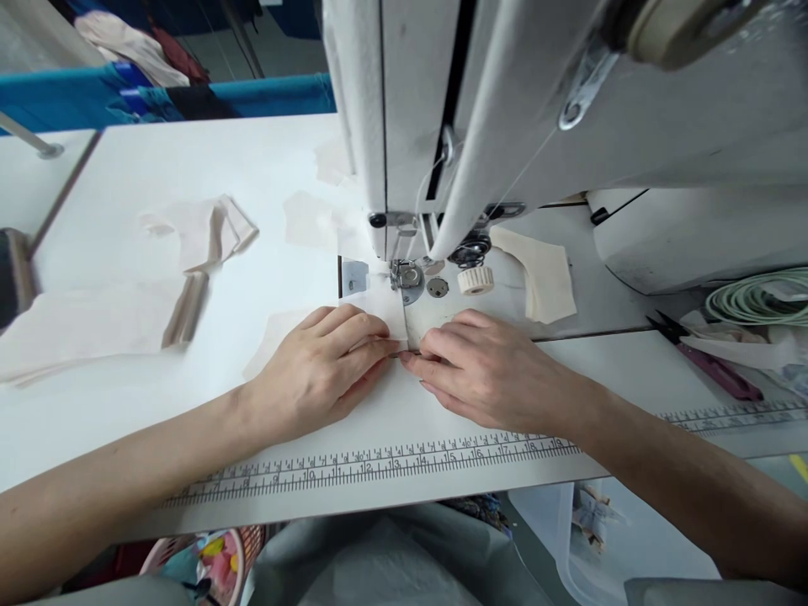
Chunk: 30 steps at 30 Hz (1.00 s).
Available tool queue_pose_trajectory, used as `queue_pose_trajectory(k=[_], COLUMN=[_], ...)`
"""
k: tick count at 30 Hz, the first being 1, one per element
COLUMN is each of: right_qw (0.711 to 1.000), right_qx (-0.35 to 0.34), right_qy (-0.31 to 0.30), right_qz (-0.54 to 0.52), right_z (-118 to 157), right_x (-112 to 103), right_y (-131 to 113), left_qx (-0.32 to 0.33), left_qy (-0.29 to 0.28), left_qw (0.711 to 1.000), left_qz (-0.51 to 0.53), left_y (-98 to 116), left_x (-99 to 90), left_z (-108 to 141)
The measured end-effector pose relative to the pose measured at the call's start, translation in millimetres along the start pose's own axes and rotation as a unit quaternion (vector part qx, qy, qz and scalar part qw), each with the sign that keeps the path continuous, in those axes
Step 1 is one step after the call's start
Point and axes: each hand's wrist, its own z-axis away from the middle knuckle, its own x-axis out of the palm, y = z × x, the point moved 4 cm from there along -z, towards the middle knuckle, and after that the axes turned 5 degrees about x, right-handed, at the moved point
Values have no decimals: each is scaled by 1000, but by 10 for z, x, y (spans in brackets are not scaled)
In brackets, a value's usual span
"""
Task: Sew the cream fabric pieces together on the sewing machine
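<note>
A pale piece of fabric (386, 305) lies under the presser foot of the sewing machine (404, 274), its near edge between my hands. My left hand (328, 358) rests on the white table, its fingers closed on the fabric's near left edge. Just to the right, my right hand (483, 366) has its fingertips pressed together at the fabric's near corner. The fingertips of both hands almost meet in front of the needle area. What lies beneath the fingers is mostly hidden.
Stacked pale fabric pieces (101, 324) lie on the left, with folded ones (218, 231) behind. A cream piece (546, 273) is right of the needle. Dark-bladed snips (716, 366) and a green cord coil (757, 296) lie far right. A printed ruler (395, 463) runs along the front edge.
</note>
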Motion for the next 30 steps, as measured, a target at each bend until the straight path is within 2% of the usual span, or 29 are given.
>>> queue_pose_trajectory(k=[9, 30], right_qw=[1000, 1000], right_qx=[-4, 0], right_qy=[-5, 2], right_qz=[1, 25], right_z=[18, 18], right_x=[-23, -25], right_y=[-4, 26], left_qx=[24, 8], left_qy=[-21, -23], left_qw=[999, 1000], left_qz=[-12, 2], left_y=[8, -11], left_x=[-15, -2], left_z=[-8, -12])
